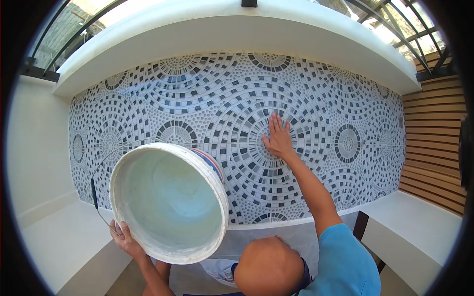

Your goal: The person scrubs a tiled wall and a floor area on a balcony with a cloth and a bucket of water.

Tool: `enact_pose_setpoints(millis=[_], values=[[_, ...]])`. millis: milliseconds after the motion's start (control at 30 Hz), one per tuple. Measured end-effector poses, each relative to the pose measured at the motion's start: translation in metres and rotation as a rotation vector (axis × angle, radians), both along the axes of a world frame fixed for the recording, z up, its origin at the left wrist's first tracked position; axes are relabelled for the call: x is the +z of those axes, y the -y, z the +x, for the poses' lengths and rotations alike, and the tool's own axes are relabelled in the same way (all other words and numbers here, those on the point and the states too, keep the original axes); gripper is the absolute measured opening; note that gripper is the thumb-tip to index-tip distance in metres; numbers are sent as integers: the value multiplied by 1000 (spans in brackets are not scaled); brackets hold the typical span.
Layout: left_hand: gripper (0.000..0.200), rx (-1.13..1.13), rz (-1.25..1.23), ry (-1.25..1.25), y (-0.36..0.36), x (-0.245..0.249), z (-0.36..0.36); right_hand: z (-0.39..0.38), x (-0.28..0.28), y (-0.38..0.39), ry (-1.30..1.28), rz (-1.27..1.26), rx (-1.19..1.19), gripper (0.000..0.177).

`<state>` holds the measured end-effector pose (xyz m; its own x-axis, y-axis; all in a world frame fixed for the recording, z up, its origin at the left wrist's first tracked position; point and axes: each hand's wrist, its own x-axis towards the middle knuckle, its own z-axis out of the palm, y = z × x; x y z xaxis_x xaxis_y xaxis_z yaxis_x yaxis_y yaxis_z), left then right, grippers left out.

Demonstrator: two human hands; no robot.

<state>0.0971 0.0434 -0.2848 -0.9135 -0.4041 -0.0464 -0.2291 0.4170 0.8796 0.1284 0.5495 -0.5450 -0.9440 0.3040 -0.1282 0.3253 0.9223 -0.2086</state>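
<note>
A large white bucket (pixel 168 202) stands tilted, its mouth facing up at the lower left; its inside looks pale blue-green, and I cannot tell how much liquid it holds. My left hand (pixel 126 240) grips its lower left edge beside the thin wire handle (pixel 101 163), which has a black grip. Fingers outstretched, my right hand (pixel 279 138) lies flat on the black, white and grey mosaic surface (pixel 237 103), to the right of the bucket. It holds nothing.
A head (pixel 271 266) and a blue-sleeved shoulder (pixel 348 261) fill the bottom. A pale ledge (pixel 237 29) curves behind the mosaic. Dark metal bars (pixel 84 29) rise beyond it. Brown slats (pixel 434 143) line the right, and a white wall (pixel 39 143) the left.
</note>
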Motion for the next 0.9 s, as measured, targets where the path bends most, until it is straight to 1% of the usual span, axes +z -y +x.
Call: enact_pose_setpoints(millis=[67,133,200,300,333,400,467,533,600,700,800,900], values=[[47,0,-49,13,0,2,-1,-13,-10,-8,-34,34,10,75],[48,2,-29,21,4,0,0,-65,-9,-37,-94,27,-33,74],[48,2,-39,23,4,-2,-1,-111,-8,-63,-50,56,-63,72],[49,-8,-70,32,2,3,-1,-104,1,-54,6,8,-102,71],[48,-3,-51,17,1,0,-3,-82,-9,-42,-10,-1,-98,71],[48,9,-43,11,0,1,0,-28,-9,-12,53,24,-29,72],[46,20,-76,25,-6,6,-3,-11,-3,-6,70,67,33,73],[45,10,-92,5,-3,7,-4,-40,-3,-19,62,72,5,74],[44,-6,-73,-18,-1,1,-2,-91,1,-50,92,-37,-55,74],[43,2,-99,15,-4,5,-3,-124,-4,-63,137,17,-85,73],[44,-3,-98,29,-6,8,-4,-75,-16,-20,-6,8,3,74],[45,-5,-92,41,-4,8,-4,-10,-4,54,14,-86,146,75]])
